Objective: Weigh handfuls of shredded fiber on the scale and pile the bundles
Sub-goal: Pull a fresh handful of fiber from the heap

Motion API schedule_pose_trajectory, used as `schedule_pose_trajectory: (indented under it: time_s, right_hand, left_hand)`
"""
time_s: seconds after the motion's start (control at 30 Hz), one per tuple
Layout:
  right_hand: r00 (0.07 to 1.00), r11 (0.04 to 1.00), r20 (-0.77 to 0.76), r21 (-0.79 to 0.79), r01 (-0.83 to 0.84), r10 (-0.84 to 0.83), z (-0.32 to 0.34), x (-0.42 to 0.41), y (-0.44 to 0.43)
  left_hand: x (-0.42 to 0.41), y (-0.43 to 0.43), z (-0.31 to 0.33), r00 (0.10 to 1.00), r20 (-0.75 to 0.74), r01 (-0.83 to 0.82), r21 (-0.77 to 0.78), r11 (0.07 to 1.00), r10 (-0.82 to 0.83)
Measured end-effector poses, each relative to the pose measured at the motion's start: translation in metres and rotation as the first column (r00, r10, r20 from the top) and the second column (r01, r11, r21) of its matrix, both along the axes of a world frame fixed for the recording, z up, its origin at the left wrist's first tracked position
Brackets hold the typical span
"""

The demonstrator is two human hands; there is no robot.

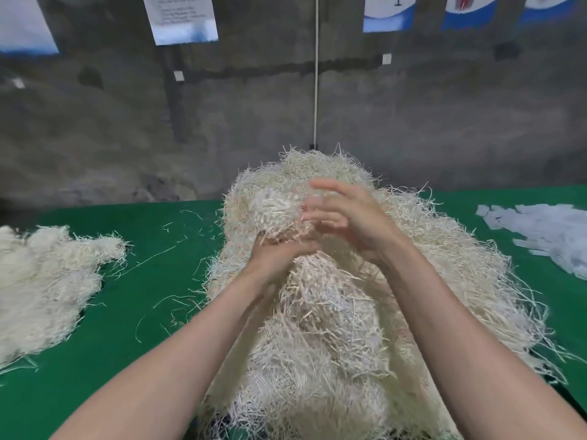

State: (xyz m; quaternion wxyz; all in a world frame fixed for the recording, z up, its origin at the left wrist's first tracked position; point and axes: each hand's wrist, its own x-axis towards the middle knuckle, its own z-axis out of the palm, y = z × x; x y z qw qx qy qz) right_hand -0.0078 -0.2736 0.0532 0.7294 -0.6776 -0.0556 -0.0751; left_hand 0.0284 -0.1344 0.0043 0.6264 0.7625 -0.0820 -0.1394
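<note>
Head view: a big heap of shredded fiber (333, 338), pale and straw-like, fills the middle of the green table (149, 315) and reaches its near edge. Both bare forearms stretch out over it. The left hand (276, 254) is raised above the heap, its grip clenched from below on a handful of fiber (273, 208), with strands spilling past the fingers. The right hand (349, 217) is just beside the handful on its right, grip released and fingers spread. It is blurred, so I cannot tell if the fingertips touch the fiber.

A lower side pile of fiber (44, 287) lies at the table's left, well apart from the heap, with loose strands scattered between. White paper slips (546, 230) lie at the far right. Behind, a pale cord (316, 74) hangs down the grey wall (428, 122) beside printed sheets (181, 17).
</note>
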Motion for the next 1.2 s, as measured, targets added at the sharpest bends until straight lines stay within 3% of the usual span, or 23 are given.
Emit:
schedule_pose_trajectory:
  time_s: [0.07,0.1,0.2,0.23,0.3,0.4,0.47,0.6,0.67,0.73,0.8,0.83,0.9,0.97,1.0,1.07,1.1,1.2]
  right_hand:
    - [0.963,0.963,0.092,-0.072,0.259,-0.252,-0.005,-0.001,-0.021]
    - [0.951,0.936,0.11,-0.178,0.305,-0.289,-0.011,-0.004,-0.028]
    - [0.999,0.915,0.018,-0.402,0.037,-0.032,-0.038,-0.013,-0.014]
    - [1.0,0.906,0.006,-0.424,0.004,-0.001,-0.048,-0.011,-0.002]
    - [0.996,0.866,0.055,-0.493,0.089,-0.071,-0.067,0.001,0.018]
    - [0.972,0.622,0.098,-0.754,0.211,-0.211,-0.094,0.019,0.01]
    - [0.956,0.415,0.051,-0.893,0.172,-0.287,-0.117,0.018,-0.015]
    - [0.951,0.242,0.0,-0.967,0.078,-0.308,-0.139,0.005,-0.043]
    - [0.965,0.322,-0.05,-0.946,0.037,-0.258,-0.13,-0.001,-0.048]
    - [0.984,0.555,-0.044,-0.83,0.059,-0.171,-0.106,-0.012,-0.048]
    - [0.967,0.76,0.159,-0.597,0.255,-0.199,-0.079,-0.023,-0.039]
    - [0.912,0.767,0.331,-0.51,0.389,-0.243,-0.071,-0.026,-0.031]
    - [0.835,0.653,0.507,-0.562,0.508,-0.213,-0.065,-0.021,-0.009]
    - [0.908,0.454,0.411,-0.796,0.4,-0.079,-0.075,-0.013,0.017]
    - [0.944,0.304,0.328,-0.897,0.321,-0.03,-0.088,-0.008,0.025]
    - [0.987,0.012,0.163,-0.987,0.163,-0.002,-0.121,-0.002,0.025]
    - [0.993,-0.068,0.111,-0.992,0.108,-0.035,-0.135,-0.001,0.018]
    - [0.978,-0.064,0.141,-0.989,0.132,-0.152,-0.156,0.0,-0.013]
  left_hand:
    - [0.007,0.007,0.0,0.991,-0.092,-0.107,-0.15,0.983,0.094]
    - [0.009,0.01,0.001,0.987,-0.112,-0.139,-0.197,0.97,0.119]
    - [0.007,0.004,0.007,0.984,-0.12,-0.158,-0.246,0.956,0.131]
    - [0.006,-0.002,0.009,0.985,-0.13,-0.146,-0.284,0.948,0.112]
    - [0.005,-0.011,0.011,0.983,-0.165,-0.138,-0.371,0.918,0.081]
    - [0.014,-0.006,0.016,0.969,-0.19,-0.228,-0.427,0.875,0.16]
    - [0.021,0.004,0.023,0.956,-0.178,-0.29,-0.438,0.851,0.234]
    - [0.026,0.021,0.02,0.957,-0.132,-0.289,-0.387,0.876,0.258]
    - [0.028,0.028,0.019,0.957,-0.149,-0.286,-0.358,0.889,0.248]
    - [0.028,0.034,0.025,0.957,-0.179,-0.279,-0.349,0.895,0.229]
    - [0.025,0.034,0.032,0.957,-0.175,-0.278,-0.328,0.903,0.231]
    - [0.022,0.033,0.035,0.96,-0.162,-0.27,-0.324,0.907,0.228]
    - [0.016,0.025,0.04,0.967,-0.145,-0.248,-0.337,0.908,0.21]
    - [0.01,0.018,0.045,0.975,-0.148,-0.21,-0.367,0.906,0.166]
    - [0.009,0.016,0.048,0.976,-0.161,-0.197,-0.385,0.902,0.145]
    - [0.012,0.017,0.047,0.978,-0.125,-0.204,-0.383,0.901,0.169]
    - [0.015,0.021,0.044,0.975,-0.086,-0.224,-0.345,0.911,0.207]
    - [0.023,0.034,0.031,0.94,-0.164,-0.336,-0.321,0.885,0.298]
